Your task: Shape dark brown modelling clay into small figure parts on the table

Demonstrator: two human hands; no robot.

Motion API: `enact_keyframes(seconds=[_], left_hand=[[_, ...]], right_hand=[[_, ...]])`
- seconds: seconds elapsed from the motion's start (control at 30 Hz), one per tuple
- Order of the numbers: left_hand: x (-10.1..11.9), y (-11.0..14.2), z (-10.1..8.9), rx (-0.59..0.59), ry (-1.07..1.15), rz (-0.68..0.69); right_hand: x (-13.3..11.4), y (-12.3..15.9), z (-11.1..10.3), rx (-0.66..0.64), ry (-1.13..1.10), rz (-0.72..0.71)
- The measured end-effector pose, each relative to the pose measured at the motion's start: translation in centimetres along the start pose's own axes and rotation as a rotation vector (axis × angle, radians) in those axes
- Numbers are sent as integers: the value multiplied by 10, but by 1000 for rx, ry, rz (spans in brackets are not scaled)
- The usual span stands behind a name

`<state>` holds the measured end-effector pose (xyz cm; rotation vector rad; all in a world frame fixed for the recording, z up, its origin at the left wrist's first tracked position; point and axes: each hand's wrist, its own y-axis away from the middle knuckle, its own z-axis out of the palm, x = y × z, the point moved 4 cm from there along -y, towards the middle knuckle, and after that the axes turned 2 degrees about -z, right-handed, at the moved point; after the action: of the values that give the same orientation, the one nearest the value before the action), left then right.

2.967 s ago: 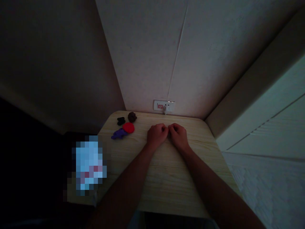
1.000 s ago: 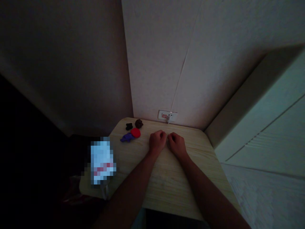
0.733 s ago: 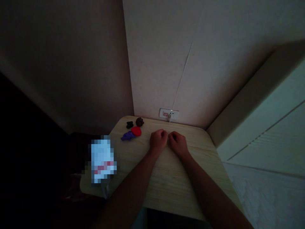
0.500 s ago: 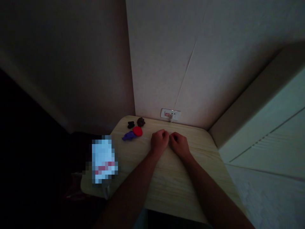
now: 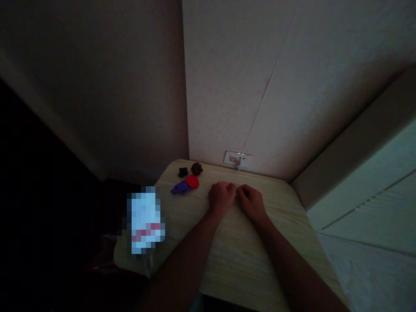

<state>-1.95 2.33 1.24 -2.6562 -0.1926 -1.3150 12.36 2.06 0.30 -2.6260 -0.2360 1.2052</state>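
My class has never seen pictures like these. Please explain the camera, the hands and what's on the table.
There is no machine: a camera worn on a person's head looks forward and down. The left hand and right hand are curled close together over a wooden table. Nothing held is visible, though the curled fingers could hide something small. Towards the table's far left lie a purple piece, red disc, black piece and brown lump.

the disc (image 5: 192, 182) is red, the crumpled piece (image 5: 181, 187) purple, the tabletop (image 5: 240, 260) pale wood-grained.
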Motion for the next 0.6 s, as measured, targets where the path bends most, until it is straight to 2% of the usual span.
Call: enact_keyframes(seconds=[0.17,0.27,0.37,0.5,0.57,0.6], left_hand=[[0,0,1,-8,-18,-4],[-1,-1,1,-8,-18,-19],[-1,-3,0,-8,-10,-37],[-2,-4,-1,-38,5,-62],[-3,-5,-1,-65,-2,-81],[-4,-5,-1,-83,-8,-90]], right_hand=[[2,0,0,-2,-28,28],[4,0,-2,45,-64,73],[-3,-14,-4,71,-62,103],[-41,-59,10,9,-4,36],[-69,-85,29,-58,29,-21],[-83,-95,43,-154,103,-69]])
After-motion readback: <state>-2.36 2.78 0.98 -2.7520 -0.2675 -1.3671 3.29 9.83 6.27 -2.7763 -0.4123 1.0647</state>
